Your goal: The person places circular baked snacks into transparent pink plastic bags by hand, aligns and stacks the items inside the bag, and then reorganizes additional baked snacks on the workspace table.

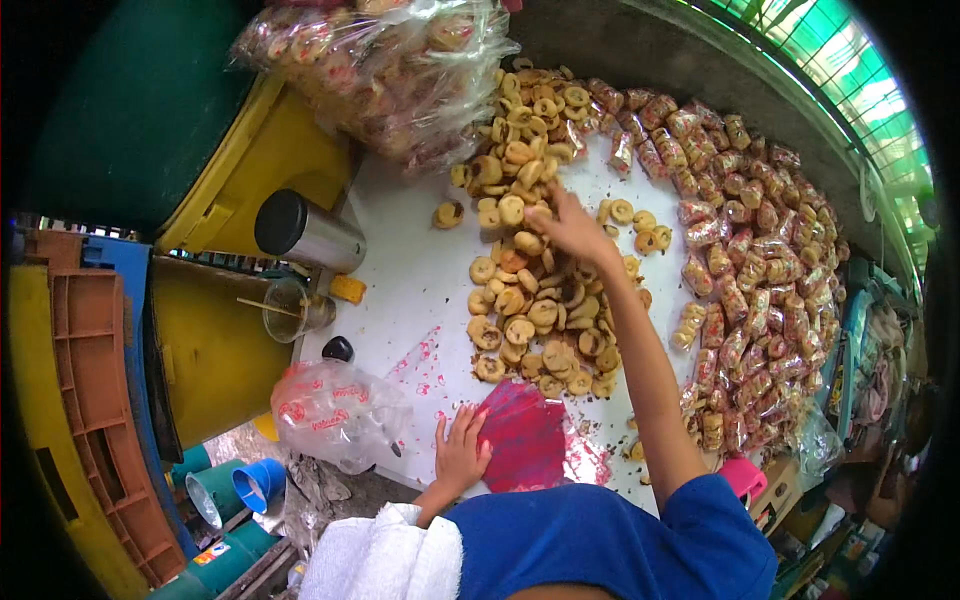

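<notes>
My left hand (459, 455) lies flat with its fingers apart at the left edge of a stack of red-printed plastic wrappers (525, 435). My right arm stretches over a long heap of round ring-shaped biscuits (544, 311). At its end, my right hand (574, 229) is over the upper part of the heap, fingers pointing left among the biscuits. Motion blur hides whether it grips one. To the right lies a large mound of biscuits packed in clear, red-printed wrappers (750, 262). A few loose biscuits (645, 229) sit between heap and mound.
On the white tabletop (420, 262), at its left side, are a steel tumbler (315, 232), a clear plastic cup (289, 309), a yellow sponge (348, 288) and a plastic bag (337, 409). A big bag of packed biscuits (390, 75) stands at the far left, before a concrete wall (637, 45).
</notes>
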The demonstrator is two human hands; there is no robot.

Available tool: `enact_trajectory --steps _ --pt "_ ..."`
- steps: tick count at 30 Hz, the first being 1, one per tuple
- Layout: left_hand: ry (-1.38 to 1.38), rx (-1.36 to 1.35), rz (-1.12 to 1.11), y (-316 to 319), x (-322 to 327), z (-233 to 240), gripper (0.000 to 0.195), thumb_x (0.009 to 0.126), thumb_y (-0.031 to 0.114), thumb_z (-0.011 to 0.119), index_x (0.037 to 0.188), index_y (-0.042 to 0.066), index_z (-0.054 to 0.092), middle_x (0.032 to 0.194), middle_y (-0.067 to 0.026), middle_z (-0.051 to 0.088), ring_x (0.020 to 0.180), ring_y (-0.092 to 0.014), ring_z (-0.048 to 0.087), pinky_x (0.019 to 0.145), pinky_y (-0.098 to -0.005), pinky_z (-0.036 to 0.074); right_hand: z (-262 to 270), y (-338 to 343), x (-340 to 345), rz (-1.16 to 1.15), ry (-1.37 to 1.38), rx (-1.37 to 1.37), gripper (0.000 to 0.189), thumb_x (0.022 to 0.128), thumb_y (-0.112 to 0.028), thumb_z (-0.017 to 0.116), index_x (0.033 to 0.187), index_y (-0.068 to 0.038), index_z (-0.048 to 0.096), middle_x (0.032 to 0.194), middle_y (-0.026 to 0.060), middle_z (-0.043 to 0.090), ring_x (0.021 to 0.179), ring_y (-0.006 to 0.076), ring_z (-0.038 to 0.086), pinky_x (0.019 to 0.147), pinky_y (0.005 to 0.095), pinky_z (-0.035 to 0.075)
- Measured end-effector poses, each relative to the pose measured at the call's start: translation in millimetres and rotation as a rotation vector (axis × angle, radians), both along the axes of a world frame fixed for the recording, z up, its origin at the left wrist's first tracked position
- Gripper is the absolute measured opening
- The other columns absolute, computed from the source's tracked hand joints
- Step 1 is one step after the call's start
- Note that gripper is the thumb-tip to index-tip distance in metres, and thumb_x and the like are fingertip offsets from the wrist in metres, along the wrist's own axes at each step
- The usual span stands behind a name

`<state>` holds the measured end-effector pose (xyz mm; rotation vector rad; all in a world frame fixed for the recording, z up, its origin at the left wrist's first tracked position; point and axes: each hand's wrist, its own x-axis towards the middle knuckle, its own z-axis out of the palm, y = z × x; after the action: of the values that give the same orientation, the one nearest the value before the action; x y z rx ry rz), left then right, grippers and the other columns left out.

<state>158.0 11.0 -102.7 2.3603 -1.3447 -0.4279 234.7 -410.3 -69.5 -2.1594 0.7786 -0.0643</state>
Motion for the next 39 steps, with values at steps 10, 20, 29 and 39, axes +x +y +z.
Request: enact_trajectory --steps 10,20,29,39 --pt "-0.024 0.013 0.004 7 -3 -5 0.054 0.082 0.025 0.057 0.132 0.008 0.045 0.142 -0.0123 0.039 0.133 -0.026 0.036 0.109 -0.0520 0.019 62 -67 17 0.042 0.166 -0.135 0.050 0.078 -0.023 0.060 0.126 -0.011 0.053 0.109 0.0189 0.061 0.098 0.0370 0.059 0.083 0.0448 0.047" --pt "-0.011 0.012 0.009 6 -4 -9 0.055 0.081 0.024 0.057 0.133 0.009 0.044 0.141 -0.0121 0.040 0.133 -0.028 0.035 0.110 -0.0528 0.018 -51 -86 23 -0.111 -0.444 -0.496 0.046 0.073 -0.008 0.061 0.116 -0.004 0.048 0.103 0.0219 0.046 0.096 0.0404 0.049 0.083 0.0459 0.043" --pt "-0.049 -0.009 0.015 3 -2 -5 0.056 0.080 0.024 0.059 0.132 0.009 0.045 0.140 -0.0113 0.041 0.132 -0.027 0.038 0.109 -0.0525 0.021 54 -132 -78 -0.823 0.109 -1.148 0.028 0.080 -0.008 0.058 0.107 -0.008 0.063 0.091 0.0132 0.060 0.096 0.0305 0.056 0.079 0.0414 0.046" --pt "0.010 0.011 0.019 9 -5 -8 0.057 0.080 0.025 0.057 0.132 0.008 0.044 0.140 -0.0132 0.040 0.134 -0.030 0.033 0.109 -0.0544 0.017 44 -165 96 -0.199 -0.482 -0.352 0.062 0.090 -0.053 0.051 0.124 -0.001 0.051 0.116 0.0245 0.059 0.111 0.0391 0.055 0.095 0.0410 0.043"
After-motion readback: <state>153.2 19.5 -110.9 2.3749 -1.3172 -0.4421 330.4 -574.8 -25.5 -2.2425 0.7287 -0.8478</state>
